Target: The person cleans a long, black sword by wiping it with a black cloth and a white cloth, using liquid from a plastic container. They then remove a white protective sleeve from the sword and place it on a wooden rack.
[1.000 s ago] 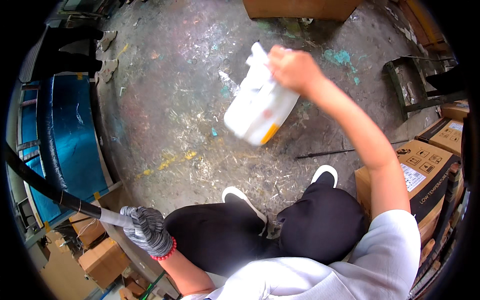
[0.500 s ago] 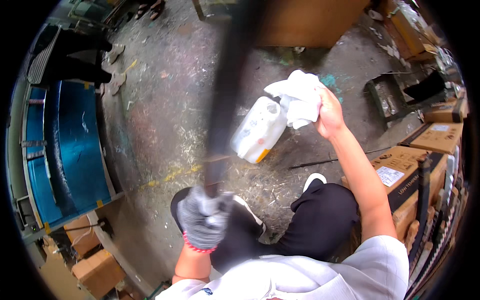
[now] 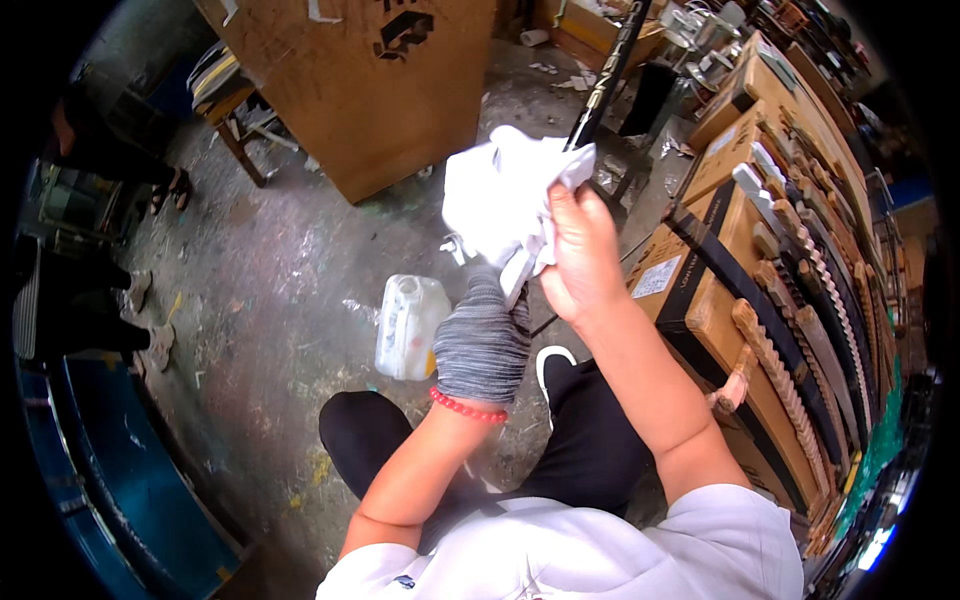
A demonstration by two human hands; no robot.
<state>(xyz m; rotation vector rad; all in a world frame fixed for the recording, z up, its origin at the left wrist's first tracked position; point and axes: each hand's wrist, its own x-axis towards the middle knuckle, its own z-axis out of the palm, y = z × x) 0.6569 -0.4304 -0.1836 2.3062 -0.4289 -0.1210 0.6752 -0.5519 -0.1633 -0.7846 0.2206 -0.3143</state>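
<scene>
My left hand [image 3: 482, 345], in a grey knit glove, is closed at the near end of a long black shaft with pale markings [image 3: 603, 85]. The shaft's far part slants up and to the right, beyond a crumpled white cloth [image 3: 490, 200]. Bare and closed, my right hand [image 3: 583, 250] grips the cloth around the shaft's middle. The bunched fabric hides that stretch of shaft and some of my fingers. On the floor beyond my left knee stands a translucent white plastic jug [image 3: 408, 325], with a bit of orange at its lower side.
Cardboard boxes [image 3: 655, 275] line the right side, with several long strips and rope-patterned pieces [image 3: 810, 250] leaning against them. A large brown box [image 3: 390, 100] and a wooden stool [image 3: 235, 110] stand ahead. Blue panels [image 3: 125, 450] are at lower left; other people's feet [image 3: 150, 345] are nearby.
The shaft has swung from upright on the left to a rightward slant. My hands have come together, and the cloth has moved from beside the jug onto the shaft. The view has turned right.
</scene>
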